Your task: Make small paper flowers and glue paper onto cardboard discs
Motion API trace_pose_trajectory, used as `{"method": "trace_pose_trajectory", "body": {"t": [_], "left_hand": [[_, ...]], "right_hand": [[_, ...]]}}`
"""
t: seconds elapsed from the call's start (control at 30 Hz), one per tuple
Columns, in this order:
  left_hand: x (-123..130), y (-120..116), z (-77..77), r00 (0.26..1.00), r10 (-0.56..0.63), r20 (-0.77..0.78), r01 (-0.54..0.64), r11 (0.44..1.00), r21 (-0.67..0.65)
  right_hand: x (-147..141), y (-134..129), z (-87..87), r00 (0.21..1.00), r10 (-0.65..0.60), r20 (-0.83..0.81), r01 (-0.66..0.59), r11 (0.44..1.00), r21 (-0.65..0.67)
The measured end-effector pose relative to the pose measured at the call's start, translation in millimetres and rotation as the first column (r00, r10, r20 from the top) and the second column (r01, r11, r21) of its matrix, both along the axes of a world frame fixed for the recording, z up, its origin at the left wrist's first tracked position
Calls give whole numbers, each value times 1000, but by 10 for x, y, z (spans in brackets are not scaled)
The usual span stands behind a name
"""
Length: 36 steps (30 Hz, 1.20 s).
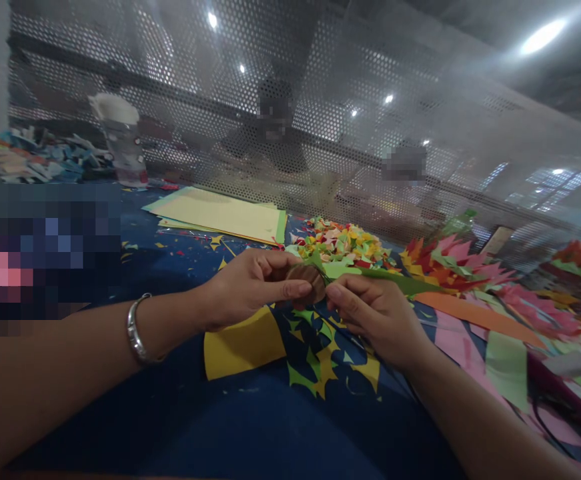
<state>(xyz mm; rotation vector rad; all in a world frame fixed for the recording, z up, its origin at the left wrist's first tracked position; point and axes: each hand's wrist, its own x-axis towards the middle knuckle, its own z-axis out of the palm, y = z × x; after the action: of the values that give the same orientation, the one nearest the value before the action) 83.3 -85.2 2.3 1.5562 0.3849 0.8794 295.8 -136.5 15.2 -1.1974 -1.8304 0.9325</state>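
Between my two hands is a small round brown piece with a ridged or striped surface. My left hand pinches it between thumb and fingers from the left. At its right edge, my right hand has thumb and forefinger pressed together on a green strip that runs off to the right behind the hand. Below the hands lie a yellow sheet and green and yellow cut scraps on the dark blue table.
Stacked pale yellow sheets lie beyond my hands, beside a pile of small coloured pieces. Pink and orange zigzag-cut paper and strips fill the right. A clear cup stands back left. People show behind a perforated screen.
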Motion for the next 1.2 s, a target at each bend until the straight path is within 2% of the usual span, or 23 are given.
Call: {"method": "trace_pose_trajectory", "body": {"t": [0.07,0.27,0.37,0.77,0.93,1.2], "left_hand": [[-6,9,-2,1000,-8,-4,8,1000,-9],[-28,33,-7,992,103,-76,-103,995,7],[-30,30,7,988,121,-99,-119,993,26],[-62,42,36,995,28,-94,-26,999,28],[-48,16,43,996,-30,-83,29,999,-12],[-57,21,50,996,-57,-64,56,998,-14]], "right_hand": [[6,-1,7,1000,-1,0,1,1000,0],[33,-1,32,999,-7,41,7,1000,15],[46,1,38,998,-3,63,1,1000,30],[45,-1,61,998,32,51,-32,999,1],[42,-9,52,998,48,28,-47,999,-17],[33,-25,73,997,49,53,-48,998,-29]]}}
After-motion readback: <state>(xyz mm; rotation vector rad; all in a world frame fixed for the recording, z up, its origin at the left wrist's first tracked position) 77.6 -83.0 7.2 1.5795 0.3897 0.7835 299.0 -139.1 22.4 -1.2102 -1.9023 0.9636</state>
